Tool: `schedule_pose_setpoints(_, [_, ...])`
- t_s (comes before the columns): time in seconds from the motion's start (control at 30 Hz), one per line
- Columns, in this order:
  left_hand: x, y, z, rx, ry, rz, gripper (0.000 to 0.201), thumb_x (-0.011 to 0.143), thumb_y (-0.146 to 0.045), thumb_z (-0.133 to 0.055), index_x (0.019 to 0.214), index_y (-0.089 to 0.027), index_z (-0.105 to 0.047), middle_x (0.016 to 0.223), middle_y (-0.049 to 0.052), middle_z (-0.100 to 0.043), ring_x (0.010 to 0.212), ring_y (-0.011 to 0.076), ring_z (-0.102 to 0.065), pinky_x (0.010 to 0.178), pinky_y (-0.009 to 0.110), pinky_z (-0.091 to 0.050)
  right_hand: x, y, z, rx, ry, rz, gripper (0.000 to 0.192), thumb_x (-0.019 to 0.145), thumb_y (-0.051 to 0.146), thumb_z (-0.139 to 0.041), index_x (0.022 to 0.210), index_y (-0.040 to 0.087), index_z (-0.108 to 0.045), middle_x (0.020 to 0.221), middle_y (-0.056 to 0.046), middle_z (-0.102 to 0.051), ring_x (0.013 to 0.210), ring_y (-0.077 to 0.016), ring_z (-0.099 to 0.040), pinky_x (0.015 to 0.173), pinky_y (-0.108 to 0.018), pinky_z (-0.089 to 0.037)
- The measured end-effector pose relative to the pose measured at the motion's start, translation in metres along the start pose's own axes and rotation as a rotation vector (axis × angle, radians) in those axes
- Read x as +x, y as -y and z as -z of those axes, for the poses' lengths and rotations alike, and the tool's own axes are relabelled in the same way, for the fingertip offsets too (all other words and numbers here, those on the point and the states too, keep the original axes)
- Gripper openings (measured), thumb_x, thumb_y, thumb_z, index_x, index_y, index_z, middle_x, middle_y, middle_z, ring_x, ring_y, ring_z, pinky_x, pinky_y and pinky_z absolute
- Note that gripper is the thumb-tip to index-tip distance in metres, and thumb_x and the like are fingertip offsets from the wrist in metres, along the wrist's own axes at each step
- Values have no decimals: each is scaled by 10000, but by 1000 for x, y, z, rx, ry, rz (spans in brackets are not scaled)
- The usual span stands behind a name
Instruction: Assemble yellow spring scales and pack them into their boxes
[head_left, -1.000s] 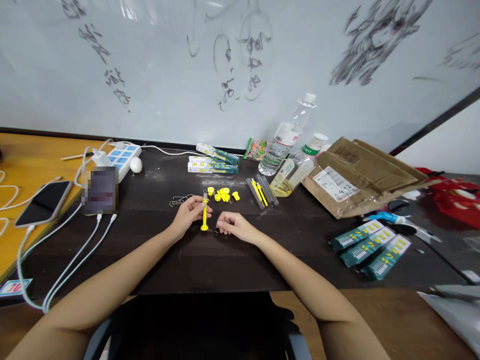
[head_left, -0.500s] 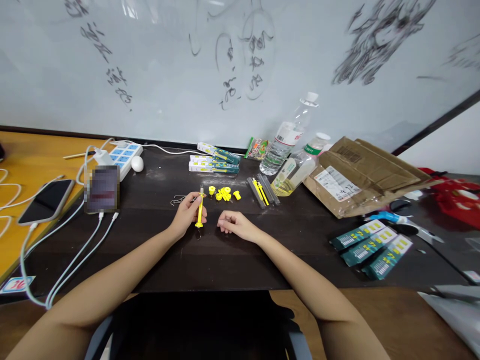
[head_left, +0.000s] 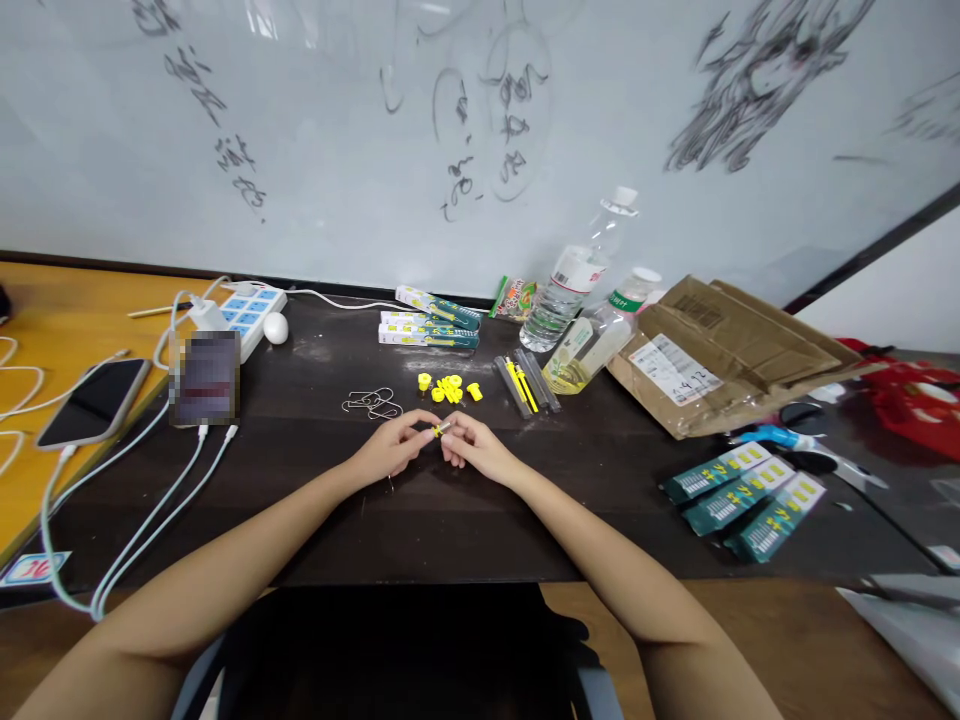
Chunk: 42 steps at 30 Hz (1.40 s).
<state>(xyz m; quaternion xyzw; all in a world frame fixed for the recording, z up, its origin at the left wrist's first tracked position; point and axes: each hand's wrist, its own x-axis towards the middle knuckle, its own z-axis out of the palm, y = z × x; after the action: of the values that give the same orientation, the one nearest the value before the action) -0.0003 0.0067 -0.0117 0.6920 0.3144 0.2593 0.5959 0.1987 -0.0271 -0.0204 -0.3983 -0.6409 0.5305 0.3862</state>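
Note:
My left hand [head_left: 391, 450] and my right hand [head_left: 474, 452] meet over the dark table [head_left: 375, 520], fingertips together. Between them lies a thin yellow pen-like tool [head_left: 437, 430], nearly level, with its tip toward the right hand. Both hands pinch it, and most of its length is hidden by the fingers. Just beyond the hands sits a small heap of yellow plastic caps [head_left: 448, 387]. Some bent wire clips [head_left: 373, 402] lie to the left of the heap.
Grey and yellow sticks [head_left: 525, 383] lie right of the caps, two bottles [head_left: 574, 275] and a cardboard box [head_left: 720, 345] behind. Teal packets [head_left: 750, 498] at right, more [head_left: 427, 325] at the back. Power strip [head_left: 244, 312], cables and a phone [head_left: 90, 402] at left.
The yellow tool stood upright in my left hand; now it lies nearly level between both hands. My right hand has moved left and up to take hold of its end.

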Motion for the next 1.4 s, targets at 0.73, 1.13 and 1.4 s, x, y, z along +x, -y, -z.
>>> schedule_pose_setpoints(0.73, [-3,-2,-4,78,108,34,389,893,-506,-431,1083,-179,-523,498,-91,-411,312,38,-343,313,128,-259,4,1,1,233,-266,4,332,758,462,-654,904,183,-550,496,93,-494,376,-57,-430,379,-187,-388])
schedule_pose_setpoints(1.13, [-4,-4,-4,164,82,-25,373,893,-481,-431,1053,-173,-564,533,-64,-408,420,68,-356,408,167,-284,3,3,0,221,-210,-4,314,743,418,-682,919,173,-592,534,72,-546,386,-58,-468,382,-183,-409])
schedule_pose_setpoints(1.4, [-4,-3,-6,205,110,-71,352,908,-455,-408,1045,-169,-560,541,-60,-423,457,79,-380,455,183,-304,3,4,2,263,-179,-39,316,681,373,-748,865,158,-608,622,18,-645,433,-74,-536,416,-205,-478])
